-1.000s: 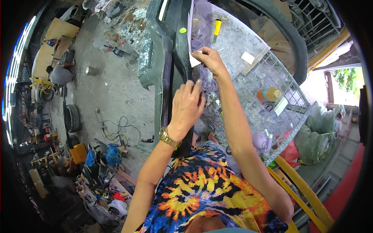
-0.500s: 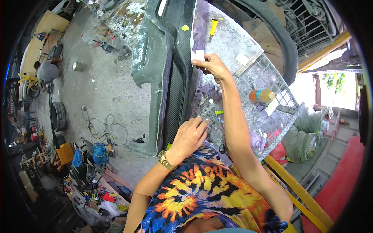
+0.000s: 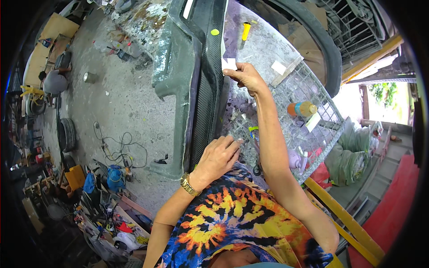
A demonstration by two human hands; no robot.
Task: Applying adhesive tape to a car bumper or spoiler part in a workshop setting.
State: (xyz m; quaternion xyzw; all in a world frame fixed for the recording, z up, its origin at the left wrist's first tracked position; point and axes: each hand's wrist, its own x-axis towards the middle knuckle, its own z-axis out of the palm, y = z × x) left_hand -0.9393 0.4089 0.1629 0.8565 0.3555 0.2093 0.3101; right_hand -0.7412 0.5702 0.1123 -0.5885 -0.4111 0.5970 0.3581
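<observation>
A long car bumper [image 3: 182,111] stands in front of me, grey-green on its outer side with a black carbon-fibre-patterned strip [image 3: 204,107] along it. My right hand [image 3: 245,77] is closed, pinching a small white piece of paper or tape [image 3: 229,64] between thumb and fingers at the strip's right edge. A thin white band runs upward from that piece along the edge. My left hand [image 3: 219,154], with a gold watch at the wrist, lies over the strip's near end, fingers loosely bent and nothing visible in them; its thumb is hidden. A yellow dot [image 3: 215,32] sits farther up the strip.
Right of the bumper is a dusty mesh-topped table [image 3: 263,49] with a yellow-handled cutter [image 3: 246,31], an orange bottle [image 3: 301,109], a white scrap [image 3: 278,67] and scissors [image 3: 256,169]. A black curved part [image 3: 330,58] stands behind. Cables [image 3: 120,147] and tyres [image 3: 68,134] lie left.
My right hand has shifted slightly right with the white piece. The bumper also appears a little farther right in the picture. My left hand stays in nearly the same place.
</observation>
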